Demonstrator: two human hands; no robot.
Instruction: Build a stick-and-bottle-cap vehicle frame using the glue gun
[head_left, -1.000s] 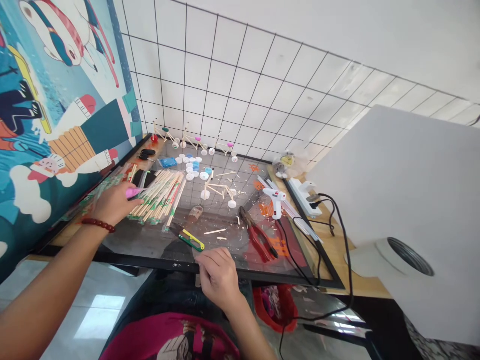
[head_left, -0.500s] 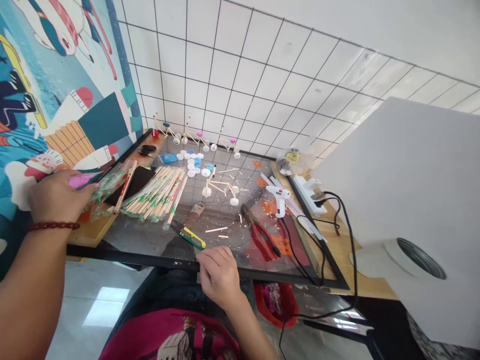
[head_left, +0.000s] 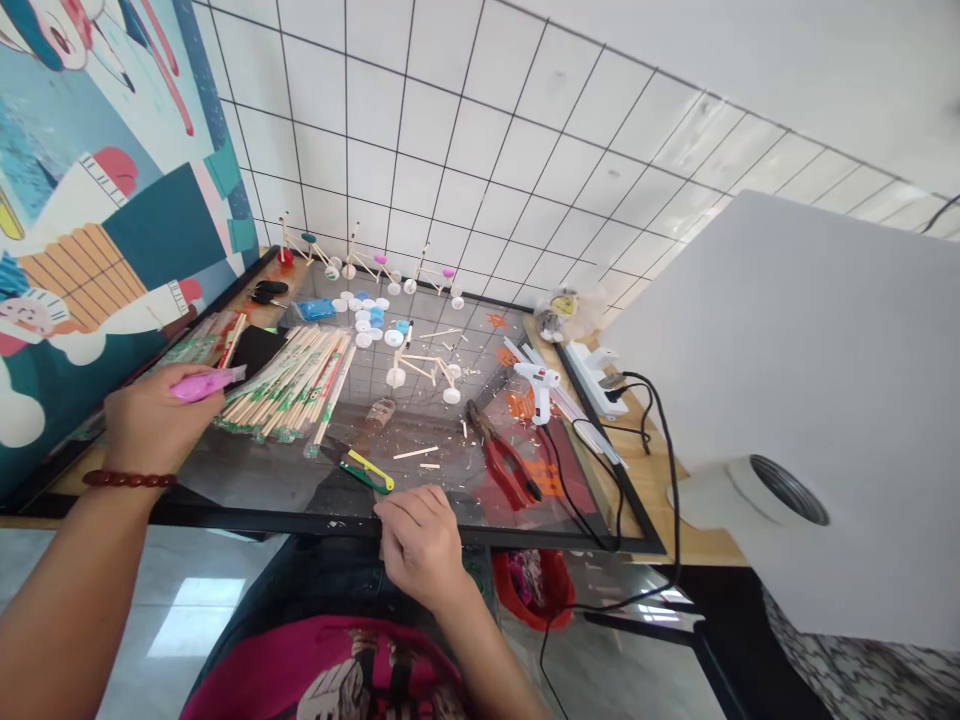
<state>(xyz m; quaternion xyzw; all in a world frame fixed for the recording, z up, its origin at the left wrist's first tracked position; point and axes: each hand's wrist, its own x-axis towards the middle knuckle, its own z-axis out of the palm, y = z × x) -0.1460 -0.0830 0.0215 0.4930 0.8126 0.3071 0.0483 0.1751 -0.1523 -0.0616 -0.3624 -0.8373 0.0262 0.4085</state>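
Observation:
My left hand point(head_left: 154, 422) grips a pink object point(head_left: 206, 384), its tip pointing toward a large bundle of wooden sticks point(head_left: 289, 385) in clear wrappers. My right hand point(head_left: 420, 545) rests on the front edge of a black-framed glass panel point(head_left: 247, 508), fingers together and curled, with its palm hidden. Just beyond it lie yellow-green snips point(head_left: 358, 470). Further back stands a small stick model on white bottle-cap wheels point(head_left: 424, 372). Red-handled pliers point(head_left: 502, 468) lie to the right, and a white glue gun point(head_left: 536, 385) stands past them.
Loose bottle caps point(head_left: 367, 320) and several stick models point(head_left: 367, 265) stand at the back. A power strip point(head_left: 592, 382) with black cables sits right, beside a large white board point(head_left: 795, 350). A muralled wall point(head_left: 112, 200) bounds the left side, and a red bag point(head_left: 531, 590) lies below.
My left hand has moved leftward off the stick bundle, still holding the pink object. My right hand stays at the front edge, and the whole view has shifted slightly.

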